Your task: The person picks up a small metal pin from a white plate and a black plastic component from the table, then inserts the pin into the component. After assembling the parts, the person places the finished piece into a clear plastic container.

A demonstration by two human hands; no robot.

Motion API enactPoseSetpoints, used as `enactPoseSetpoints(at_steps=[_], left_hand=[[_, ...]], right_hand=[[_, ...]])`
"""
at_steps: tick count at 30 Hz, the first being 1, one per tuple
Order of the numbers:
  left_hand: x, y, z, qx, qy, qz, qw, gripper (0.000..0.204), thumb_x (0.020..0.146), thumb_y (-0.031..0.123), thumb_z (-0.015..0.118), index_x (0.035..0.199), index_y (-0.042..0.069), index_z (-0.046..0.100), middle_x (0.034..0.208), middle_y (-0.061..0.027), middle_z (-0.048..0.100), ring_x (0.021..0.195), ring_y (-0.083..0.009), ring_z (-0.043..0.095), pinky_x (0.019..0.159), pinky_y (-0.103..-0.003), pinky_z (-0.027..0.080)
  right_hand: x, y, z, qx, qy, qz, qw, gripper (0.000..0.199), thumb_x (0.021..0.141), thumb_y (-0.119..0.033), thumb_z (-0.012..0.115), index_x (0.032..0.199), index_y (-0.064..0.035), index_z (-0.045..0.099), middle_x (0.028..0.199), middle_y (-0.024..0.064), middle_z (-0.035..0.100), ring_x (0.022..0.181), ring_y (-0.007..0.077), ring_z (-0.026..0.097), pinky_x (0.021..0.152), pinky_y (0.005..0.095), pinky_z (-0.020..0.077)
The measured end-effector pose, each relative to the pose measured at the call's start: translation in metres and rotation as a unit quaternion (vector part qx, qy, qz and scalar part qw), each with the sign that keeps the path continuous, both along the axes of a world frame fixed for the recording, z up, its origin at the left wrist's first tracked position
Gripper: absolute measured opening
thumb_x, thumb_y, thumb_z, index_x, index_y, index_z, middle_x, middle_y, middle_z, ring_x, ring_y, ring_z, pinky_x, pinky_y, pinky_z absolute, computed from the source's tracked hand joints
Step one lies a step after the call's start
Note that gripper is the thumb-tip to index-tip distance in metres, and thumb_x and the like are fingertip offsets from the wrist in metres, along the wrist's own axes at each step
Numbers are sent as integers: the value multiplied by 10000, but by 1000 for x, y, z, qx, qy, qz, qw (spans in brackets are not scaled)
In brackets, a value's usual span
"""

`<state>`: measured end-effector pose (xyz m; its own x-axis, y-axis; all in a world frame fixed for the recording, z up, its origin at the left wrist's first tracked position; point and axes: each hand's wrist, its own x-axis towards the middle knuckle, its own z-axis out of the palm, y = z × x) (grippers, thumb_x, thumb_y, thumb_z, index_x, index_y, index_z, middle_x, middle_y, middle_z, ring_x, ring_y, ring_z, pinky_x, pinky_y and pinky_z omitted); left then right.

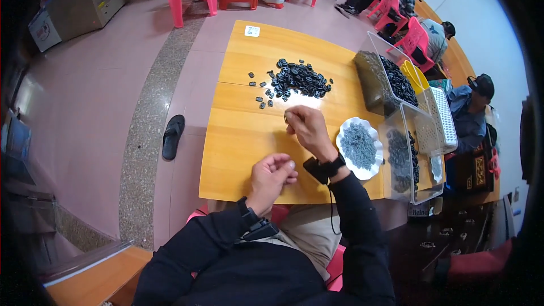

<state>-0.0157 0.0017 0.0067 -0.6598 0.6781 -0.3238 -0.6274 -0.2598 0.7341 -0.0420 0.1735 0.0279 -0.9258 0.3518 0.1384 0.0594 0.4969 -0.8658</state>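
My right hand [307, 129] hovers over the wooden table [226, 164], just below a heap of small black plastic parts [300, 81]. Its thumb and index finger are pinched, and whatever is between them is too small to make out. Lower and to the left, near the table's front edge, my left hand [272, 180] is curled with the thumb against the fingers; its contents are hidden. To the right of my right hand stands a white scalloped dish [371, 174] filled with tiny grey pieces [358, 145]. Several loose black parts lie left of the heap.
Along the table's right side are a clear bin [368, 88] of black parts, a second clear bin [424, 194], a yellow basket [415, 77] and a white perforated basket [443, 114]. A black slipper [173, 137] lies on the floor. Beyond, people sit on pink chairs [416, 42].
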Motion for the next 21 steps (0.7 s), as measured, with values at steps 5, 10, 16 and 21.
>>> enactPoseSetpoints(at_steps=[5,10,16,21], left_hand=[[-10,1,0,24,-10,48,999,264,926,145,597,1147,23,521,856,-50,647,701,-113,621,648,-244,534],[0,-2,-4,14,-1,1,1000,148,930,177,597,1010,53,606,838,-30,647,675,-99,612,626,-229,526],[6,-1,-2,35,20,-5,999,133,924,169,606,950,39,620,854,-41,650,723,-119,640,636,-233,539],[9,-2,1,48,-10,-46,998,121,942,137,559,969,19,557,898,-91,642,820,-173,661,725,-282,568]], right_hand=[[61,-28,4,-201,-17,42,979,136,904,-27,593,1004,63,612,846,59,655,741,109,631,668,244,538],[95,-38,3,-183,-2,25,983,218,906,-5,580,1114,53,606,930,64,663,828,114,622,741,254,530],[120,-27,13,24,44,-3,999,221,868,-12,606,1085,28,615,878,89,654,760,147,618,654,267,502],[145,42,13,216,37,-165,962,183,795,-72,689,966,-19,654,837,135,647,659,215,617,613,301,492]])
